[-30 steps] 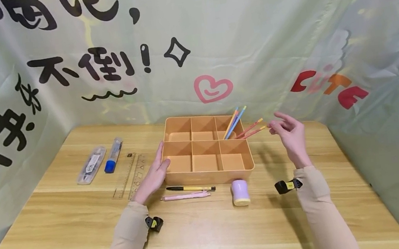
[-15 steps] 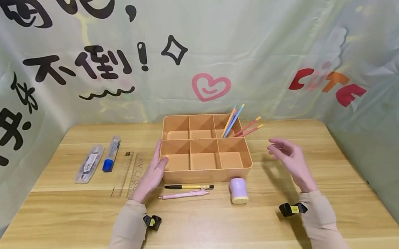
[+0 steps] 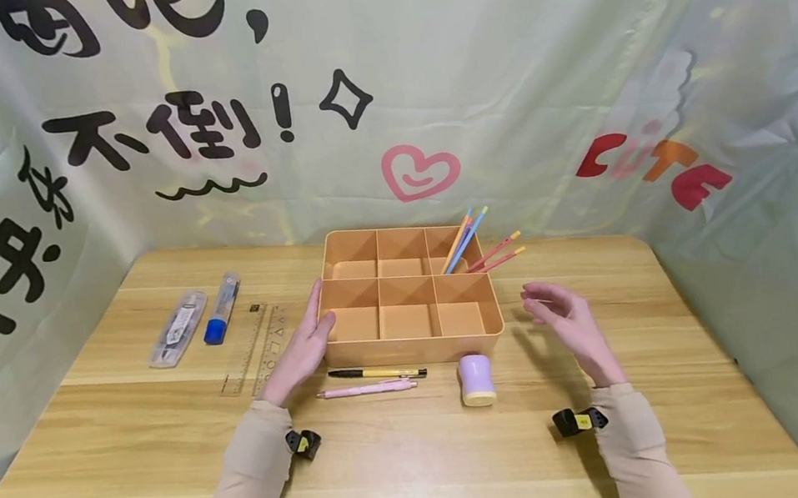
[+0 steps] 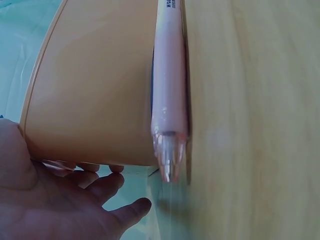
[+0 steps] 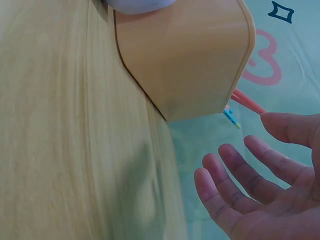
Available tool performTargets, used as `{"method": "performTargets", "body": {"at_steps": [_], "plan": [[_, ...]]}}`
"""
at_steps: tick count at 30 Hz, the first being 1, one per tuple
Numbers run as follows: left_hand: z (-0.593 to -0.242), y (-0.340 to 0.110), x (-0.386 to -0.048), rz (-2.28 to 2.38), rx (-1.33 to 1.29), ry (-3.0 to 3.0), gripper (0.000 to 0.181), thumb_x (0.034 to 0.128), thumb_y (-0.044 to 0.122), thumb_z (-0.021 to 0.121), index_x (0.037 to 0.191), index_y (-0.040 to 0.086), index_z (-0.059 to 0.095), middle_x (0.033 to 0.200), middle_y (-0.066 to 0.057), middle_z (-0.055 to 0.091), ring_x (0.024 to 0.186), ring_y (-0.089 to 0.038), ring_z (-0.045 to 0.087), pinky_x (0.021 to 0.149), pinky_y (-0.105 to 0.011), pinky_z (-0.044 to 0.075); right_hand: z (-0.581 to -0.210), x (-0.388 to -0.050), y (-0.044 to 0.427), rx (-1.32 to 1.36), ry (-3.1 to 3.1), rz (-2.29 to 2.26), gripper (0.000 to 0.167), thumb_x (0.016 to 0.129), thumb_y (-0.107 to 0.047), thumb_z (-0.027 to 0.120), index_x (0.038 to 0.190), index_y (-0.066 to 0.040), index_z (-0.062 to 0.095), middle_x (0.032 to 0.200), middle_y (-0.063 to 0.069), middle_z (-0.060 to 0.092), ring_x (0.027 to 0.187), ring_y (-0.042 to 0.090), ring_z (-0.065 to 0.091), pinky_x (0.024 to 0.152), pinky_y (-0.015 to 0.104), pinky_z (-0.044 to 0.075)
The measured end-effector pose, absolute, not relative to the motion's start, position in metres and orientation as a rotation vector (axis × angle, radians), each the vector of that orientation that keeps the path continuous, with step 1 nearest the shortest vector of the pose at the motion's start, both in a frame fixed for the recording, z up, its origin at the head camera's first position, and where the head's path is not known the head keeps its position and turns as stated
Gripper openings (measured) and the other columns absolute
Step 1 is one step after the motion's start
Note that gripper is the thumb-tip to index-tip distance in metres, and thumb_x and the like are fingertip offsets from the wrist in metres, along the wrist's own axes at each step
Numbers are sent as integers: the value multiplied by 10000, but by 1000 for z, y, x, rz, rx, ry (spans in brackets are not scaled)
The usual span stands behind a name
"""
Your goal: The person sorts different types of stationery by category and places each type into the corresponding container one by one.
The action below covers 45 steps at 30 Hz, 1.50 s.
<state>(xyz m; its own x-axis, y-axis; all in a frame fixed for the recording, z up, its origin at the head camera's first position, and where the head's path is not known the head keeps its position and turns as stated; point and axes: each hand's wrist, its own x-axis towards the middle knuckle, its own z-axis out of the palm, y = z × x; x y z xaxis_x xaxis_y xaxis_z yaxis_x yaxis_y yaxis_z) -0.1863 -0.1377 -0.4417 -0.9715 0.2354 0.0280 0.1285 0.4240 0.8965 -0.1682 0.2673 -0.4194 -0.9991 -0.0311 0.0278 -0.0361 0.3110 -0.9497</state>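
Observation:
An orange box with six compartments [image 3: 412, 351] stands at the table's middle. My left hand [image 3: 299, 350] rests against its left side, the thumb at the rim; in the left wrist view the fingers [image 4: 102, 187] lie along the box's end wall. Several thin sticks [image 3: 466, 240] lean in the back right compartment, two red ones [image 3: 498, 254] tilting out to the right. My right hand [image 3: 568, 323] hovers right of the box, fingers relaxed and holding nothing, also seen in the right wrist view [image 5: 265, 185]. A yellow and black pen [image 3: 378, 374] and a pink pen [image 3: 368, 389] lie before the box.
A purple and cream bottle-like object [image 3: 477, 380] stands near the box's front right corner. To the left lie a clear case [image 3: 178, 328], a blue-capped tube [image 3: 222, 310] and a transparent ruler [image 3: 254, 352]. A printed cloth [image 3: 495, 60] hangs behind the table.
My right hand has moved away from the red sticks, toward me and then slightly left. The left hand stays at the box. The whole head view has shifted slightly.

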Motion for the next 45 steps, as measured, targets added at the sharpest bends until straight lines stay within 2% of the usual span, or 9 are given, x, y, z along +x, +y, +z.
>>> {"method": "performTargets", "body": {"at_steps": [3,9,11,19,26,31,34,43,45], "plan": [[-440,-138,-186,1573,315,2576,625,1114,213,276,1622,85,-67,1705,-165,-51,1570,-400,48,1294,-546,50,-420,-168,267,79,-2548,1841,494,1018,-174,596,1421,85,475,1144,-219,623,1019,-102,627,928,259,587],[-439,-139,-186,1537,321,2601,621,1118,250,270,1624,88,-52,1707,-165,-20,1572,-385,69,1296,-538,72,-422,-169,265,126,-2567,1839,492,1033,-189,571,1428,85,468,1439,270,511,1047,-130,599,940,224,575],[-439,-141,-186,1521,331,2621,608,1119,254,265,1626,80,-22,1704,-180,22,1565,-399,102,1290,-554,102,-422,-169,264,128,-2564,1848,490,1035,-189,565,1431,83,466,1467,333,455,1042,-131,598,945,218,572],[-431,-157,-186,1437,299,2690,571,1120,297,253,1584,-30,193,1630,-289,245,1507,-478,243,1255,-600,196,-423,-169,262,117,-2546,1879,511,1044,-208,552,1453,76,440,1500,315,442,1058,-127,583,977,196,550],[-422,-182,-182,1367,194,2788,537,1093,244,405,1515,-79,333,1443,-336,475,1338,-490,476,1155,-599,394,-424,-169,264,72,-2612,1834,527,1044,-253,554,1473,31,441,1508,263,473,1171,-36,560,998,79,446],[-416,-202,-178,1233,48,2829,535,1065,236,457,1480,-94,385,1322,-335,555,1206,-467,561,1015,-575,504,-425,-169,266,77,-2717,1764,506,1067,-212,490,1497,40,398,1531,268,446,1391,303,482,1222,370,350],[-414,-214,-176,1126,-78,2834,536,1043,245,485,1458,-87,415,1275,-337,588,1149,-457,588,934,-552,531,-427,-169,267,118,-2787,1779,514,1076,-154,450,1514,86,329,1543,313,399,1464,431,374,1251,524,265],[-413,-242,-169,1060,-205,2821,568,1008,245,554,1435,-102,413,1133,-275,576,930,-339,576,722,-364,475,-432,-173,269,175,-2900,1783,584,1069,-155,470,1535,116,244,1568,339,328,1487,449,315,1238,537,252],[-413,-246,-167,1056,-215,2806,582,1000,242,566,1433,-111,403,1153,-286,563,952,-347,569,742,-378,484,-433,-173,269,176,-2915,1773,586,1065,-162,482,1534,110,257,1566,330,337,1482,445,328,1236,535,258]]}}
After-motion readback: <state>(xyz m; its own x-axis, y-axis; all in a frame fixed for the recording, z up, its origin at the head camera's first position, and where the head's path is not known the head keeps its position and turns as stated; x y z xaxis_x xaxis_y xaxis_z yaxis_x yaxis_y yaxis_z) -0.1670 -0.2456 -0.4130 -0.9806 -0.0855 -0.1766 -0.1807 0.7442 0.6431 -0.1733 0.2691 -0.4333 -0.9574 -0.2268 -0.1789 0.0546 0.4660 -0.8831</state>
